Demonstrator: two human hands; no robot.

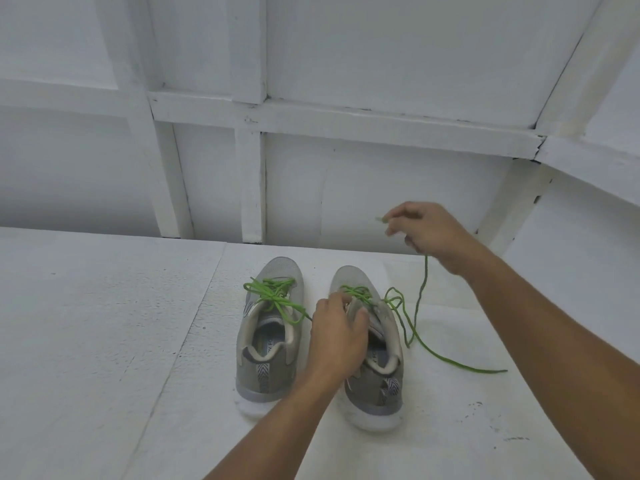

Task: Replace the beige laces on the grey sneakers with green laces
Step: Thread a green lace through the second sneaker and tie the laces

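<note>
Two grey sneakers stand side by side on a white surface, toes pointing away from me. The left sneaker has a green lace tied in a bow. The right sneaker carries a green lace threaded through its eyelets, with both ends loose. My left hand grips the tongue and collar of the right sneaker. My right hand is raised above and to the right, pinching one end of that lace and pulling it up. The other end trails over the surface to the right. No beige lace is in view.
The white, rough surface spreads wide to the left and right of the shoes. Behind it rises a white panelled wall with vertical posts. Small dark specks lie on the surface at the right.
</note>
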